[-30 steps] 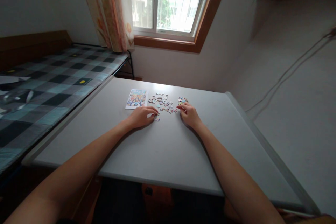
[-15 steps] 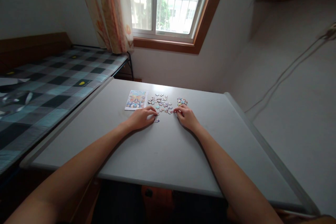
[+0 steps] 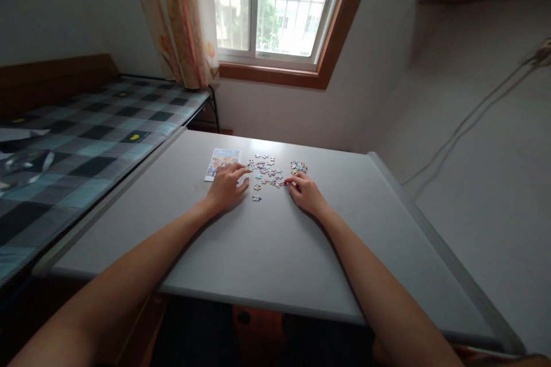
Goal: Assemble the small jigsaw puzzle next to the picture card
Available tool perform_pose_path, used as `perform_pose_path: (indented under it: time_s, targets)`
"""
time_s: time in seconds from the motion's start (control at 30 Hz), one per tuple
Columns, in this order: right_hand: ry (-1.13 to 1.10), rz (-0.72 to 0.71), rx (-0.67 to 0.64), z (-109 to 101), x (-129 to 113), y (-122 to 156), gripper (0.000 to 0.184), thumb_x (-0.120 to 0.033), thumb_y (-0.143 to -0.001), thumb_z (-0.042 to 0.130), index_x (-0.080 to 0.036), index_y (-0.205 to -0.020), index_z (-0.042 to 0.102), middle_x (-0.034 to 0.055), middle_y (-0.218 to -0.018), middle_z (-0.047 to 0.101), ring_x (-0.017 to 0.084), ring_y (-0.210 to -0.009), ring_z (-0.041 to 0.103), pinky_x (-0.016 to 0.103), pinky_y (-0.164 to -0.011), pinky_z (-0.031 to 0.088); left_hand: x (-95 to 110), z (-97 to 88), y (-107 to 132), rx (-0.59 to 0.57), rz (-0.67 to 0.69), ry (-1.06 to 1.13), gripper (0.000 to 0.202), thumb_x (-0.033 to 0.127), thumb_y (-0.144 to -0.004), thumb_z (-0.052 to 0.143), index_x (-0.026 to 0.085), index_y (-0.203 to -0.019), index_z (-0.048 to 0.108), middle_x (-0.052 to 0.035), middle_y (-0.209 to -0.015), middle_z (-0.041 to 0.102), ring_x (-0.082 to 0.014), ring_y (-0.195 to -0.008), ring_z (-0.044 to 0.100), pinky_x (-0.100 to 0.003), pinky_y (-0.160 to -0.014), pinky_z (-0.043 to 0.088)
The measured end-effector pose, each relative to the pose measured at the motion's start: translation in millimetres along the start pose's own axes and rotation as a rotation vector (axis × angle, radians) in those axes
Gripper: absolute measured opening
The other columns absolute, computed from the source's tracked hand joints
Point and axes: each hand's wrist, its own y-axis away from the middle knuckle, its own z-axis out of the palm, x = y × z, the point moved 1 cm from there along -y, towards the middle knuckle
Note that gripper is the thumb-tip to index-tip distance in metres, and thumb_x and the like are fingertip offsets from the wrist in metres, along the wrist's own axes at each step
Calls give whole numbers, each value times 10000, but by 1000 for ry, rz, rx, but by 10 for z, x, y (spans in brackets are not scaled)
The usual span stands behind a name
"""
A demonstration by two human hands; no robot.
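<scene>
Reaching both bare arms across a smooth pale-grey table (image 3: 258,252); holding the bare left hand (image 3: 228,184) relaxed and apparently empty, with thumb and fingers parted, over the near right part of a colourful printed paper sheet (image 3: 220,156), just left of a loose scatter of small multicoloured jigsaw pieces (image 3: 266,171) on the table's far half; setting the bare right hand (image 3: 305,190), with fingertips drawn together, at the scatter's near right end, touching pieces there but not revealing whether gripping one; showing a dense heap of multicoloured jigsaw pieces (image 3: 298,167) just beyond the right hand, and a small pale-and-dark jigsaw piece cluster (image 3: 257,198) nearer, between the hands; facing a white-framed, wood-trimmed window (image 3: 279,11) at the far side.
</scene>
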Motion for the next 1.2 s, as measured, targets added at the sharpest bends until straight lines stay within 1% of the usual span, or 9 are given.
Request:
perform_pose_path:
  time_s: [0.07, 0.17, 0.27, 0.4, 0.67, 0.8, 0.93, 1.03, 1.2]
  targets:
    - [1, 1, 3, 3, -5, 1, 218, -198, -845, 498, -187, -923, 701, 61, -939, 589, 148, -801, 556, 277, -787, 447, -32, 8, -12, 27, -60, -77, 306, 306, -871, 501, 232, -1146, 611, -69, -1173, 589, -249, -1152, 478, -450, -1011, 324]
    - [9, 5, 4, 5, -15, 1, 220, -207, -849, 498, -190, -923, 705, 64, -947, 589, 151, -808, 559, 282, -798, 450, -63, 51, -11, -46, -122, -171, 427, 447, -863, 508, 266, -1248, 550, -81, -1332, 488, -298, -1250, 360, -503, -1028, 270]
    - [23, 11, -1, 9, -21, 3, 225, -215, -855, 495, -189, -933, 705, 67, -951, 584, 147, -788, 558, 287, -802, 452, -59, 83, -4, -110, -112, -236, 452, 556, -861, 464, 292, -1210, 578, -63, -1409, 405, -321, -1301, 267, -530, -1051, 211]
    - [27, 12, -5, 19, -13, 7, 225, -229, -864, 495, -189, -942, 702, 69, -957, 582, 145, -784, 557, 287, -800, 452, -44, 80, 4, -159, -102, -251, 448, 579, -868, 433, 307, -1184, 595, -42, -1409, 398, -327, -1327, 208, -522, -1081, 155]
    - [42, 4, 0, 24, 2, 1, 240, -232, -863, 497, -196, -1014, 679, 58, -929, 571, 133, -721, 533, 280, -763, 449, -27, 71, 25, -157, -62, -181, 377, 521, -878, 455, 293, -1134, 611, -38, -1364, 455, -306, -1330, 226, -524, -1088, 133]
    - [44, -4, 0, 25, 2, -1, 249, -219, -859, 493, -189, -1028, 675, 57, -923, 564, 135, -731, 532, 278, -771, 446, -22, 80, 26, -168, -38, -156, 447, 519, -886, 441, 273, -1245, 544, -54, -1386, 460, -294, -1347, 234, -509, -1083, 150]
    - [42, -2, 0, 29, -1, 2, 250, -214, -858, 488, -185, -1021, 675, 57, -919, 561, 132, -721, 531, 275, -761, 446, -6, 76, 26, -245, 42, -100, 504, 545, -903, 391, 275, -1318, 487, -42, -1421, 443, -298, -1369, 228, -512, -1090, 123]
    - [41, -1, 2, 34, 8, 1, 245, -216, -856, 491, -193, -1016, 675, 54, -924, 562, 130, -726, 533, 271, -763, 446, 4, 69, 27, -264, 63, -67, 479, 540, -911, 381, 268, -1277, 527, -38, -1380, 495, -295, -1351, 267, -508, -1087, 119]
    - [43, 5, 0, 41, 26, -4, 243, -224, -855, 497, -201, -1017, 676, 53, -931, 568, 129, -729, 535, 269, -765, 444, -2, 80, 24, -216, 40, -48, 419, 492, -899, 440, 259, -1223, 566, -42, -1315, 550, -280, -1298, 340, -477, -1068, 181]
